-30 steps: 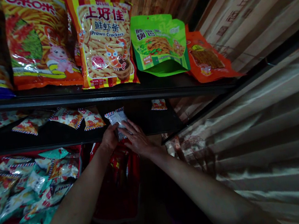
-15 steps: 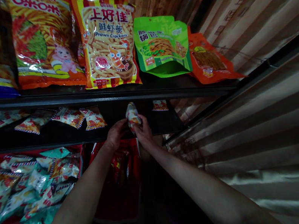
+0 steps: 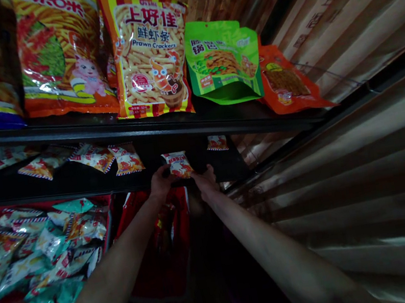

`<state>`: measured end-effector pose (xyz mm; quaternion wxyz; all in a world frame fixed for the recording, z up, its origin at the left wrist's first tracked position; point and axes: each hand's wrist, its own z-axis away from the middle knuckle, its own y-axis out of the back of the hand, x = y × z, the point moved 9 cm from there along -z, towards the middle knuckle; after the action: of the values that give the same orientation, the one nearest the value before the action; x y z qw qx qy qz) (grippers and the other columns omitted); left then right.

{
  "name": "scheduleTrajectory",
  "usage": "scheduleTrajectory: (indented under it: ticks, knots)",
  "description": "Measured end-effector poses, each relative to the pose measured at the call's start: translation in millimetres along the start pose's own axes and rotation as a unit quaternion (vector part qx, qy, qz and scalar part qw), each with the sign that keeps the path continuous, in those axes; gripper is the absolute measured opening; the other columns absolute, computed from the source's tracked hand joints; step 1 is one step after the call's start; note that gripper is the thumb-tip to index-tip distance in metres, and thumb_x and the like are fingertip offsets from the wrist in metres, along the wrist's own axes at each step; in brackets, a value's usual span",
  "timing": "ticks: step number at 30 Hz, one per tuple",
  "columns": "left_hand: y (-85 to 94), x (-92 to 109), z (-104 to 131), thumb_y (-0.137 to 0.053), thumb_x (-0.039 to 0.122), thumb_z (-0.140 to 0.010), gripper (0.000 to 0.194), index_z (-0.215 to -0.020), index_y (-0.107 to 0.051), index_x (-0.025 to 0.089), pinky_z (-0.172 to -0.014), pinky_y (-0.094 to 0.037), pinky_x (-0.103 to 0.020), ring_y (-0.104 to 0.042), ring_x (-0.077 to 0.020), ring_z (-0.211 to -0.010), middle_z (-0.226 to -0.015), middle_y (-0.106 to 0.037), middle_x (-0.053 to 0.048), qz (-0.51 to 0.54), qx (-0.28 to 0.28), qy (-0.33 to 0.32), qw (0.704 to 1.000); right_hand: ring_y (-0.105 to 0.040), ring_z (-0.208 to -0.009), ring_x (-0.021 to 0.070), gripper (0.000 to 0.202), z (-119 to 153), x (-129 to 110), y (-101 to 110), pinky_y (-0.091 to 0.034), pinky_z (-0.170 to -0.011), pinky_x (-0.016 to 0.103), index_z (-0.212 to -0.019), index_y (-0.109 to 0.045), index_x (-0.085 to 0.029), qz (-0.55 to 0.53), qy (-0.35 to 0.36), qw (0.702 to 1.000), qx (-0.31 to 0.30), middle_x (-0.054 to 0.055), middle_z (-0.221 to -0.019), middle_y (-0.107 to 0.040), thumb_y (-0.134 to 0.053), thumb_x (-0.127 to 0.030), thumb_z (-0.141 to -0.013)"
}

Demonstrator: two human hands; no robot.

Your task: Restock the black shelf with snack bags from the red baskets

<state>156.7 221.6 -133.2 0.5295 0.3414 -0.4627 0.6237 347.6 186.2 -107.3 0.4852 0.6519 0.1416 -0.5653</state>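
Note:
A small white and orange snack packet (image 3: 178, 166) is between my two hands at the lower black shelf (image 3: 152, 152), its printed face turned up. My left hand (image 3: 161, 181) grips its left side, and my right hand (image 3: 204, 179) has fingertips closed on its lower right corner. On the same shelf, several similar packets (image 3: 126, 159) lie to the left and another one (image 3: 217, 143) lies to the right.
Large snack bags (image 3: 149, 52), a green pouch (image 3: 224, 62) and an orange pouch (image 3: 287, 78) stand on the upper shelf. Below left is a red basket (image 3: 108, 224) full of packets; a second red basket (image 3: 186, 273) is beside it. Brown corrugated sheeting (image 3: 367, 186) covers the right.
The held packet has turned from narrow and upright to lying flat, its front showing. My right hand has shifted right and down, while my left hand has moved slightly right.

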Motion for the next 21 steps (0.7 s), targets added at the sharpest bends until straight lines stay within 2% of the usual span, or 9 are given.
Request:
scheduleTrajectory:
  ticks: [1,3,5,7,9,11,15,21]
  knots:
    - [1.3,-1,-2,-0.075,0.015,-0.062,0.048,-0.108,-0.063,0.016,-0.082,-0.052,-0.033,-0.065,-0.0151,-0.076,-0.078,-0.069,-0.001,-0.02,0.003,-0.012,1.0,-0.051,-0.114,0.0286,0.069,0,-12,6,-0.042,-0.096,0.047,-0.131,-0.043,-0.018,0.076,0.055,0.996,0.015,0.016,-0.122,-0.053,-0.068,-0.027,-0.067]
    - [1.0,-3,-5,-0.074,0.016,-0.063,0.047,-0.109,-0.064,0.017,-0.083,-0.052,-0.033,-0.066,-0.0158,-0.079,-0.08,-0.07,-0.002,-0.054,0.001,-0.036,0.998,-0.037,-0.128,0.0296,0.066,4,-34,2,-0.033,-0.105,0.048,-0.133,-0.043,-0.022,0.177,0.162,0.971,-0.009,0.014,-0.138,-0.04,-0.064,-0.029,-0.071]
    - [-0.8,-2,-4,-0.072,0.014,-0.065,0.046,-0.11,-0.064,0.017,-0.085,-0.052,-0.033,-0.066,-0.016,-0.081,-0.085,-0.071,-0.003,-0.086,-0.002,-0.057,0.995,-0.029,-0.134,0.0284,0.051,15,-49,-15,-0.03,-0.107,0.046,-0.129,-0.05,-0.023,0.227,0.25,0.939,-0.07,0.01,-0.144,-0.033,-0.056,-0.03,-0.079]
    - [-3.2,0,-3,-0.068,0.011,-0.068,0.044,-0.112,-0.063,0.017,-0.088,-0.05,-0.032,-0.066,-0.0161,-0.085,-0.091,-0.071,-0.005,-0.116,-0.007,-0.071,0.991,-0.028,-0.135,0.0273,0.041,26,-52,-34,-0.027,-0.108,0.046,-0.123,-0.055,-0.022,0.264,0.289,0.913,-0.117,0.01,-0.143,-0.036,-0.05,-0.029,-0.083]
    - [-5.9,2,0,-0.061,0.007,-0.071,0.045,-0.115,-0.061,0.016,-0.09,-0.049,-0.032,-0.065,-0.0161,-0.09,-0.098,-0.071,-0.007,-0.141,-0.021,-0.075,0.987,-0.029,-0.135,0.0265,0.039,34,-50,-47,-0.026,-0.109,0.047,-0.122,-0.056,-0.021,0.295,0.312,0.893,-0.134,0.01,-0.142,-0.038,-0.047,-0.026,-0.085]
    - [-8.8,4,2,-0.055,0.004,-0.073,0.046,-0.118,-0.059,0.014,-0.092,-0.047,-0.031,-0.064,-0.0162,-0.096,-0.106,-0.069,-0.009,-0.166,-0.042,-0.075,0.982,-0.029,-0.135,0.0274,0.041,37,-48,-51,-0.027,-0.107,0.049,-0.125,-0.053,-0.022,0.319,0.321,0.883,-0.124,0.011,-0.143,-0.037,-0.048,-0.026,-0.085]
    - [-12.3,4,5,-0.052,0.008,-0.076,0.042,-0.117,-0.061,0.013,-0.097,-0.043,-0.031,-0.06,-0.0175,-0.105,-0.117,-0.065,-0.011,-0.202,-0.069,-0.078,0.974,-0.032,-0.132,0.0296,0.05,33,-42,-50,-0.032,-0.104,0.045,-0.128,-0.047,-0.02,0.357,0.298,0.877,-0.119,0.015,-0.142,-0.036,-0.056,-0.03,-0.08]
    - [-19.0,-2,4,-0.057,0.01,-0.074,0.039,-0.112,-0.064,0.01,-0.097,-0.042,-0.031,-0.06,-0.0197,-0.105,-0.114,-0.066,-0.011,-0.182,-0.094,-0.057,0.977,-0.041,-0.125,0.0296,0.053,31,-39,-49,-0.038,-0.097,0.044,-0.123,-0.04,-0.018,0.359,0.284,0.883,-0.104,0.017,-0.139,-0.036,-0.058,-0.03,-0.074]
